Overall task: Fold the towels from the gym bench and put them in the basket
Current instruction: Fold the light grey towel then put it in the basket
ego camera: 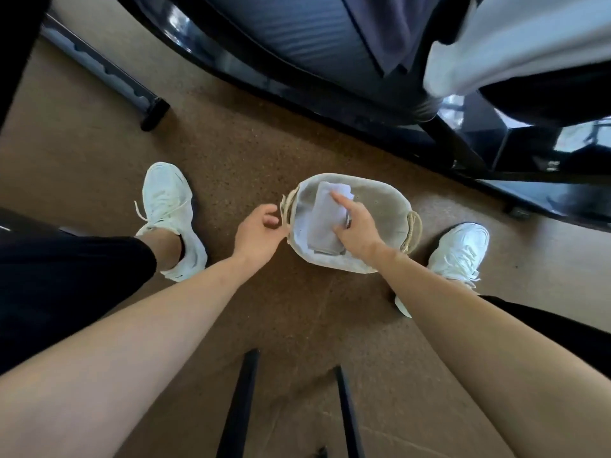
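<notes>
One wide-angle camera, worn on the head, looks steeply down and forward at the floor point(231, 143), close above the basket point(380, 200).

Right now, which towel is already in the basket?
The folded pale grey towel under the right hand lies in the basket; the white towel and purple towel hang over the bench.

A pale fabric basket point(380, 200) with rope handles stands on the brown floor point(231, 143). A folded towel point(325, 226) lies inside it, towards its left wall. The right hand point(355, 226) rests on this towel, forefinger stretched along it; whether the other fingers grip its edge is unclear. The left hand point(258, 231) hangs loosely curled just beside the basket's left handle. Beyond the basket, a white towel point(496, 54) and a grey towel point(396, 28) lie on the black table point(297, 38).
</notes>
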Available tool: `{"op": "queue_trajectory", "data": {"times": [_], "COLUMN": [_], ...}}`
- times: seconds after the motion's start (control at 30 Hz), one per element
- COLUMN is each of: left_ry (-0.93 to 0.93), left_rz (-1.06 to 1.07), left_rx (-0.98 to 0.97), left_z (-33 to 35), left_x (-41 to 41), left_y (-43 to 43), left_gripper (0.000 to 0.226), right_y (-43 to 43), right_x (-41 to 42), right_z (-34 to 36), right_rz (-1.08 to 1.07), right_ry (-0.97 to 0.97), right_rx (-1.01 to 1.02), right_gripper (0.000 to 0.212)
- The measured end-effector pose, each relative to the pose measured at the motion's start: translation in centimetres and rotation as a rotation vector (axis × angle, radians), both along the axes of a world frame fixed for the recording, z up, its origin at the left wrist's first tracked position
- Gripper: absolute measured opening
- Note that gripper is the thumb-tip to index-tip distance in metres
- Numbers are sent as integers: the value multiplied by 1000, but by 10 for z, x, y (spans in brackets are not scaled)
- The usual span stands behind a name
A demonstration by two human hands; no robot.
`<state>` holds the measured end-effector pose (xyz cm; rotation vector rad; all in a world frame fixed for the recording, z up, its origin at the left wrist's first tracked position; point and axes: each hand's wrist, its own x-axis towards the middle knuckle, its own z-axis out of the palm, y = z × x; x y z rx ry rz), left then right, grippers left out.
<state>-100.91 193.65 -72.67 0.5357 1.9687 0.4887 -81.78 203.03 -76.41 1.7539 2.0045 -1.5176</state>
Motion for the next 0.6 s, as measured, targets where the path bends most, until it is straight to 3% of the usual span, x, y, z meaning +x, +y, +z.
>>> {"op": "queue_trajectory", "data": {"times": [0.27, 0.37, 0.47, 0.6], "left_ry": [-15, 23, 45, 38], "left_rz": [-91, -107, -97, -83], "left_rx": [11, 27, 47, 61], "left_z": [-36, -46, -49, -52], "left_x": [-11, -12, -12, -12], "left_y": [28, 25, 25, 27], "left_gripper": [31, 29, 28, 25], "right_y": [-11, -14, -10, -15], "right_x": [-18, -17, -19, -28], "right_z": [-73, -87, -92, -92], "right_rz": [95, 127, 87, -1], "right_ry": [63, 3, -63, -12], "right_rx": [77, 78, 31, -41], "right_gripper": [73, 80, 85, 92]}}
